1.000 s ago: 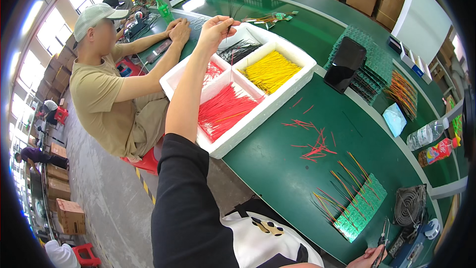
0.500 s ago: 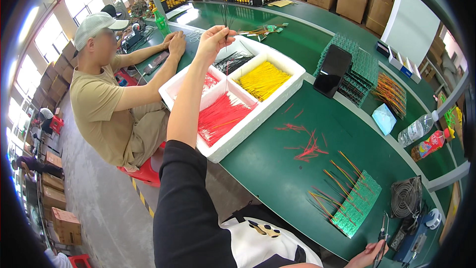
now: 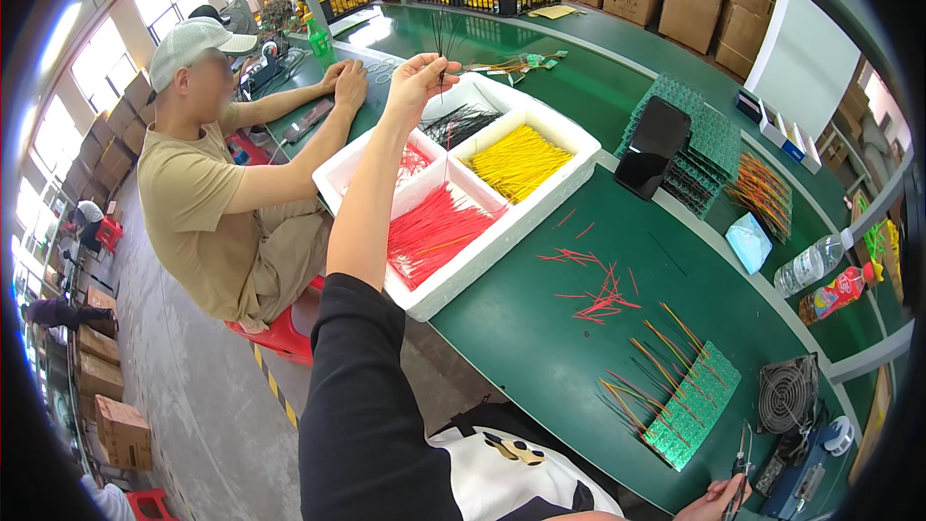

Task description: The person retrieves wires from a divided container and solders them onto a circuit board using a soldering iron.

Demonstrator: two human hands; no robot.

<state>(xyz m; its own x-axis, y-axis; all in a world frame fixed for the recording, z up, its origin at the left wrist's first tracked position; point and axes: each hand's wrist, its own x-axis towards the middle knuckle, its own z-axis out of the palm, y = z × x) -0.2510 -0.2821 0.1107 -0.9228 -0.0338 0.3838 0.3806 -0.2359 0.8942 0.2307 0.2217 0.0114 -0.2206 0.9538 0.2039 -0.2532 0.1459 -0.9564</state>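
Observation:
My left hand is raised over the white foam box, its fingers pinching a small bunch of thin black wires. Beneath it, the box's compartments hold black wires, yellow wires and red wires. At the lower right edge, my right hand grips a slim, dark-handled tool with a thin metal tip, apparently a soldering iron. Left of that tool lies a green circuit board panel with red and orange wires standing up from it. Loose red wires are scattered between box and panel.
A small fan and a blue bench unit stand beside my right hand. Farther back are a phone leaning on stacked circuit boards, and two bottles. A co-worker sits at the left.
My left hand keeps its pinch on the black wires and has barely moved. The whole view has shifted slightly. My right hand still holds its tool, a little lower in the picture.

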